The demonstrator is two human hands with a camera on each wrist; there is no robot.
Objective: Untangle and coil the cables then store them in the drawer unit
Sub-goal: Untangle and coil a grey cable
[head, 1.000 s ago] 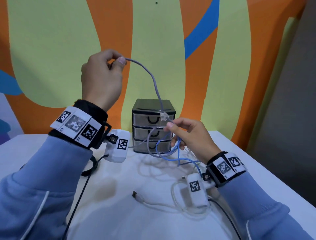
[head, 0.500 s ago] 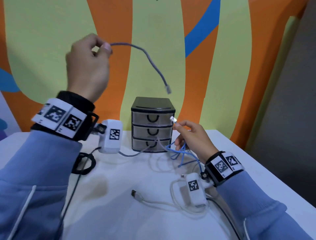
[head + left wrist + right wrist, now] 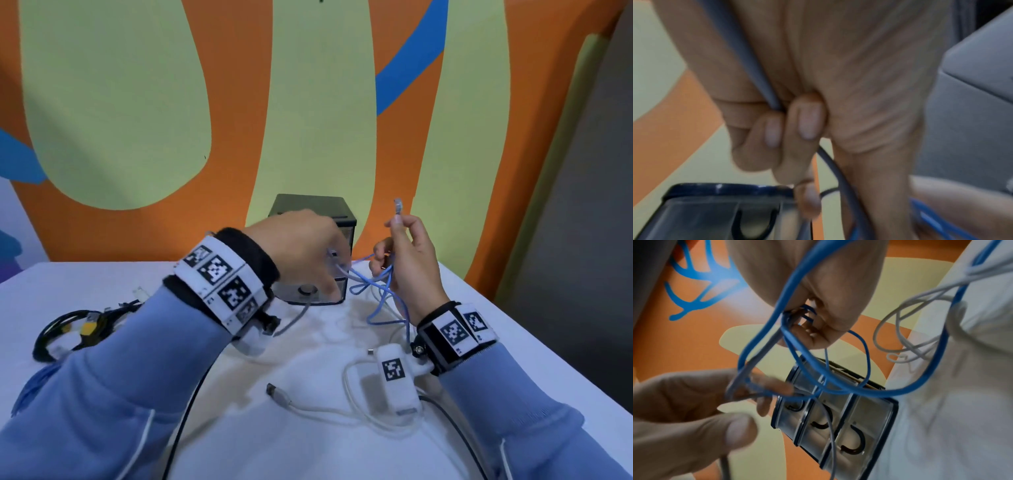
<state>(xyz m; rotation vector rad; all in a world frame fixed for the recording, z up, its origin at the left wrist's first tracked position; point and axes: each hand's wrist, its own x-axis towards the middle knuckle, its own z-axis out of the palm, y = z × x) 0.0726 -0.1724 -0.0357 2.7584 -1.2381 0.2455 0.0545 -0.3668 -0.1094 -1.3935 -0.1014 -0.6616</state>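
Note:
My left hand [image 3: 327, 270] is in front of the black-topped drawer unit [image 3: 313, 205], fingers curled round a grey cable [image 3: 764, 81] that trails down to the table [image 3: 294, 318]. My right hand [image 3: 394, 246], just to its right, grips several loops of a blue cable [image 3: 383, 294] and holds a clear plug [image 3: 397, 206] upright above its fingertips. In the right wrist view the blue cable [image 3: 797, 353] hangs in tangled loops from that hand, and the left hand [image 3: 731, 402] touches them. The drawers [image 3: 838, 421] look closed.
A white USB cable [image 3: 284, 399] lies on the white table [image 3: 239, 428] in front of me. A black cable bundle [image 3: 68, 329] sits at the left. Thin white cable loops [image 3: 900, 337] lie right of the drawer unit. A painted wall stands close behind.
My left hand has dropped from high up on the left to the front of the drawer unit, beside my right hand, still holding the grey cable. The right hand has risen slightly.

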